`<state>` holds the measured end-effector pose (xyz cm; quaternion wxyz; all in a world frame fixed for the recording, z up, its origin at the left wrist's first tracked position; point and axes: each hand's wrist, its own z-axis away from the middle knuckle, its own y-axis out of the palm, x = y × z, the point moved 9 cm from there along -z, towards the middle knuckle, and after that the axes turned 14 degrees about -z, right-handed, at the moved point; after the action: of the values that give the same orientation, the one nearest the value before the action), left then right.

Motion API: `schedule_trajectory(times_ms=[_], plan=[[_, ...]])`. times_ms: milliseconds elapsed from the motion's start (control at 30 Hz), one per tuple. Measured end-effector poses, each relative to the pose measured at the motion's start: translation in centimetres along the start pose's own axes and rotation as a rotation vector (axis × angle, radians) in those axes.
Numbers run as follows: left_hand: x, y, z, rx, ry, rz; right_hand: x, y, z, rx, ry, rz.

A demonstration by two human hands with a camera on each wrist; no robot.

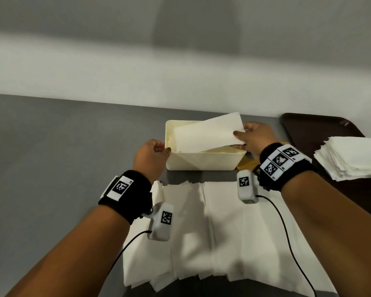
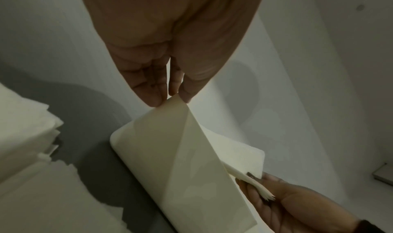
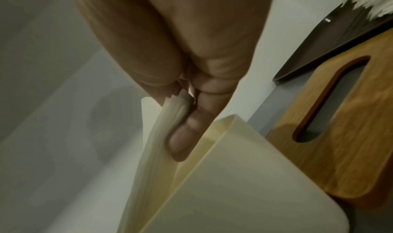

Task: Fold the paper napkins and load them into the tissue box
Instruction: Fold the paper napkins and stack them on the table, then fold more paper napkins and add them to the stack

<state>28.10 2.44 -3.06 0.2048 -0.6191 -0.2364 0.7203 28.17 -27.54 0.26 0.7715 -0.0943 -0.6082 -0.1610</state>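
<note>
A cream tissue box [image 1: 201,162] stands open on the grey table near the wall. My left hand [image 1: 162,149] pinches its near left corner, and the left wrist view shows fingers and thumb either side of that corner [image 2: 170,98]. My right hand [image 1: 240,136] pinches the right end of a folded white napkin bundle [image 1: 208,133]. The bundle is tilted, with its left end down inside the box and its right end above the rim. In the right wrist view my fingers [image 3: 180,135] lie against the napkin layers [image 3: 149,161] just inside the box wall [image 3: 244,177].
A wooden lid with a slot [image 3: 329,127] lies right of the box. Beyond it a brown tray [image 1: 321,129] carries a stack of white napkins [image 1: 351,157]. More napkins [image 1: 212,232] are spread overlapping on the table in front of the box. A white wall runs behind.
</note>
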Motion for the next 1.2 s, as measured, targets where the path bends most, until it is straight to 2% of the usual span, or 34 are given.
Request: schedule_trajectory(times_ms=[167,333,467,567,733,900,1067,1200], plan=[[0.0,-0.2,-0.1,0.002,0.011,-0.007,-0.8,1.9,-0.8,0.015,0.002,0.227],[-0.1,-0.5,0.1,-0.009,0.019,-0.032,0.0,2.0,-0.6,-0.016,-0.089,0.584],[-1.3,-2.0,1.1,-0.123,0.087,-0.117,1.9,1.3,1.2,-0.065,-0.146,0.685],[-3.1,-1.9,2.5,-0.132,0.156,-0.086,3.3,-0.9,3.1,-0.122,-0.204,0.661],[-7.1,2.0,6.0,0.013,0.318,-0.131,2.8,-6.7,7.3,-0.172,-0.2,0.577],[-8.8,9.0,9.8,0.21,0.366,-0.159,-1.0,-14.7,11.9,-0.253,-0.127,0.487],[-7.0,15.5,13.4,0.429,0.289,-0.299,-7.0,-19.8,15.8,-0.297,0.048,0.39],[-5.5,18.1,14.9,0.488,0.206,-0.388,-11.0,-21.8,16.9,-0.312,0.144,0.441]])
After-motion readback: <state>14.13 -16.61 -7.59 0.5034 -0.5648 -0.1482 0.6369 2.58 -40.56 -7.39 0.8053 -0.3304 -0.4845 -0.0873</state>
